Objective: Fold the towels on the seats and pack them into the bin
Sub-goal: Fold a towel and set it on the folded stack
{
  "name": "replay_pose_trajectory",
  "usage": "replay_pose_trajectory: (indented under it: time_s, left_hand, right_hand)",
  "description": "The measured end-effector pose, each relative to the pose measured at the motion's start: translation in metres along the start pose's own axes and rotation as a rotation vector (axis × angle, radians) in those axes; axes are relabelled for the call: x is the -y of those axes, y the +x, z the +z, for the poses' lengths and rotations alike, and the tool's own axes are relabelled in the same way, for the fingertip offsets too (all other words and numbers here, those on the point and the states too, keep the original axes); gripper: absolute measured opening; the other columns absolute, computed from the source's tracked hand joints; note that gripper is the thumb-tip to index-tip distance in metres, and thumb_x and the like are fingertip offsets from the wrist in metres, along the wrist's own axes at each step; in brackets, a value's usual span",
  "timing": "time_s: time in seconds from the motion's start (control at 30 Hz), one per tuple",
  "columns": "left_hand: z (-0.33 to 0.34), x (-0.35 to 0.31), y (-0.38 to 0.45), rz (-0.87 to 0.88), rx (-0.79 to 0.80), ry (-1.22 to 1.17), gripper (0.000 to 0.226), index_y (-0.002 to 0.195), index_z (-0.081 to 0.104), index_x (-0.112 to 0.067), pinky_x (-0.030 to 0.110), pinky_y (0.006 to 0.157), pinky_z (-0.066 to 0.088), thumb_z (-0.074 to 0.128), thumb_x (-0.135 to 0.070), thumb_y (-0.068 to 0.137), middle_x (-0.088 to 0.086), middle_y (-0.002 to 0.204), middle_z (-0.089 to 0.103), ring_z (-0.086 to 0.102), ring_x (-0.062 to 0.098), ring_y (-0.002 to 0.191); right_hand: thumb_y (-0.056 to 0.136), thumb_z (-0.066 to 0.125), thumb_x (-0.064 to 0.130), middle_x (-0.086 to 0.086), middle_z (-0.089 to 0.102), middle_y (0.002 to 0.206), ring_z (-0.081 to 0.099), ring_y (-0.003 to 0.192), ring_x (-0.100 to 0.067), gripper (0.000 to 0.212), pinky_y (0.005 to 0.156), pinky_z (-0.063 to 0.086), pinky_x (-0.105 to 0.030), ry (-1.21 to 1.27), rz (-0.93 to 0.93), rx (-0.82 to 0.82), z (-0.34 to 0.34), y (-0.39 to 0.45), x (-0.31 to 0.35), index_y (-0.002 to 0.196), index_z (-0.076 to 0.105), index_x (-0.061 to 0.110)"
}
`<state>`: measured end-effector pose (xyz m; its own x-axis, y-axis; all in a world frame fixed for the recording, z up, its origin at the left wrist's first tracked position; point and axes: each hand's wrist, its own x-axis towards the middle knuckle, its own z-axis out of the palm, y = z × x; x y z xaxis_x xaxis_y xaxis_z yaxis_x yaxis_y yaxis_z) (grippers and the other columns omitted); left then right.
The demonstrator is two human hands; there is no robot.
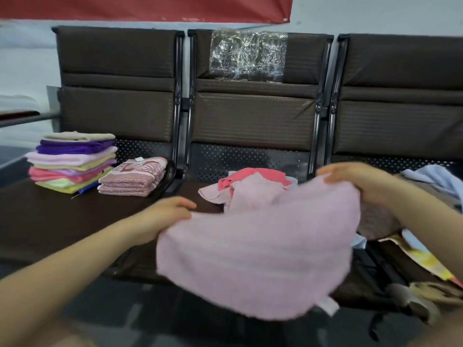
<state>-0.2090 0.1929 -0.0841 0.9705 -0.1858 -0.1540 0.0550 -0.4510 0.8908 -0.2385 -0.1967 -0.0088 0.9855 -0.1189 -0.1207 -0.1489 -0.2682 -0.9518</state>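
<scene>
A pale pink towel (258, 249) hangs spread out in the air over the front of the middle seat, blurred. My left hand (162, 216) grips its left edge and my right hand (360, 181) grips its upper right corner. Behind it, on the middle seat, lies a loose heap of pink and coral towels (250, 186) with a pale rim showing just behind it. On the left seat stands a stack of folded coloured towels (72, 161), and next to it a folded pink patterned towel (135, 179).
Three dark brown seats (253, 116) stand in a row against the wall, with crinkled clear plastic (248, 56) on the middle backrest. Unfolded pale blue, beige and yellow cloths (426, 179) lie on the right seat. A grey strap (411, 304) hangs at the lower right.
</scene>
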Motion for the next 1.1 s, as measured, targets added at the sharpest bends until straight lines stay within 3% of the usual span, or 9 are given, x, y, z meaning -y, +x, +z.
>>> replay_pose_trajectory:
  time_s: [0.1, 0.2, 0.37, 0.6, 0.67, 0.8, 0.9, 0.97, 1.1]
  left_hand:
    - [0.021, 0.025, 0.012, -0.138, 0.224, 0.360, 0.025, 0.105, 0.063, -0.024, 0.023, 0.057, 0.051, 0.057, -0.013, 0.083, 0.000, 0.105, 0.062, 0.061, 0.014, 0.090]
    - [0.038, 0.021, 0.038, -0.071, 0.267, 0.552, 0.015, 0.102, 0.064, -0.022, 0.023, 0.061, 0.051, 0.058, -0.024, 0.089, 0.000, 0.105, 0.062, 0.060, 0.014, 0.092]
    - [0.066, -0.003, 0.088, -0.104, 0.147, 0.498, 0.034, 0.091, 0.064, -0.013, 0.028, 0.070, 0.051, 0.048, -0.042, 0.095, 0.001, 0.088, 0.058, 0.059, 0.019, 0.088]
    - [0.099, -0.024, 0.149, -0.105, -0.005, 0.059, 0.031, 0.080, 0.057, -0.017, 0.035, 0.082, 0.052, 0.052, -0.047, 0.087, 0.007, 0.083, 0.057, 0.057, 0.025, 0.079]
    - [0.105, -0.027, 0.157, -0.115, 0.005, -0.011, 0.029, 0.101, 0.060, -0.017, 0.033, 0.081, 0.049, 0.054, -0.043, 0.090, 0.006, 0.100, 0.059, 0.057, 0.027, 0.095]
    - [0.110, -0.027, 0.173, -0.118, -0.034, -0.013, 0.035, 0.122, 0.060, -0.011, 0.038, 0.097, 0.047, 0.052, -0.030, 0.094, 0.009, 0.123, 0.060, 0.056, 0.027, 0.110]
    - [0.098, -0.031, 0.173, -0.134, -0.163, -0.102, 0.019, 0.089, 0.063, -0.014, 0.033, 0.083, 0.047, 0.051, -0.028, 0.095, 0.008, 0.094, 0.063, 0.059, 0.024, 0.085]
    - [0.085, -0.029, 0.171, -0.055, -0.271, -0.182, 0.029, 0.068, 0.056, -0.012, 0.031, 0.070, 0.040, 0.052, -0.028, 0.091, 0.010, 0.075, 0.057, 0.052, 0.021, 0.074]
    - [0.063, -0.036, 0.153, 0.012, -0.350, -0.196, 0.037, 0.063, 0.049, -0.008, 0.033, 0.067, 0.038, 0.046, -0.025, 0.095, 0.010, 0.071, 0.053, 0.049, 0.023, 0.071]
  right_hand:
    - [0.064, 0.071, 0.009, 0.001, 0.070, 0.083, 0.063, 0.081, -0.018, 0.018, 0.070, 0.052, -0.024, -0.568, 0.175, 0.095, 0.009, 0.012, -0.042, 0.077, 0.075, 0.020]
    - [0.080, 0.061, 0.012, -0.003, 0.064, 0.085, 0.062, 0.076, -0.018, 0.020, 0.066, 0.056, -0.027, -0.928, 0.399, 0.248, 0.025, 0.029, -0.060, 0.097, 0.072, 0.010]
    - [0.093, 0.048, 0.024, -0.004, 0.058, 0.068, 0.057, 0.065, -0.022, 0.031, 0.061, 0.048, -0.028, -1.038, 0.140, 0.032, 0.058, 0.067, -0.045, 0.068, 0.058, 0.009]
    - [0.091, 0.059, 0.036, -0.006, 0.062, 0.114, 0.057, 0.109, -0.024, 0.036, 0.089, 0.043, -0.029, -0.689, -0.022, -0.170, 0.097, 0.133, -0.057, 0.116, 0.060, 0.012]
    - [0.090, 0.061, 0.040, 0.000, 0.058, 0.091, 0.055, 0.092, -0.020, 0.024, 0.070, 0.041, -0.026, -0.646, 0.006, -0.162, 0.104, 0.147, -0.063, 0.089, 0.054, 0.017]
    - [0.087, 0.068, 0.032, 0.006, 0.039, 0.061, 0.039, 0.058, -0.008, 0.044, 0.047, 0.026, -0.018, -0.466, 0.043, -0.106, 0.110, 0.157, -0.068, 0.057, 0.039, 0.019]
    - [0.089, 0.065, 0.025, 0.006, 0.035, 0.058, 0.033, 0.054, -0.007, 0.045, 0.045, 0.028, -0.016, -0.299, -0.053, -0.132, 0.112, 0.149, -0.055, 0.055, 0.037, 0.018]
    - [0.088, 0.065, 0.029, 0.000, 0.047, 0.063, 0.045, 0.062, -0.012, 0.041, 0.058, 0.037, -0.013, -0.170, -0.168, -0.150, 0.112, 0.140, -0.040, 0.057, 0.047, 0.009]
    - [0.090, 0.063, 0.020, 0.004, 0.062, 0.117, 0.057, 0.107, -0.011, 0.019, 0.100, 0.040, -0.028, 0.165, -0.268, -0.142, 0.104, 0.119, -0.011, 0.091, 0.070, 0.002]
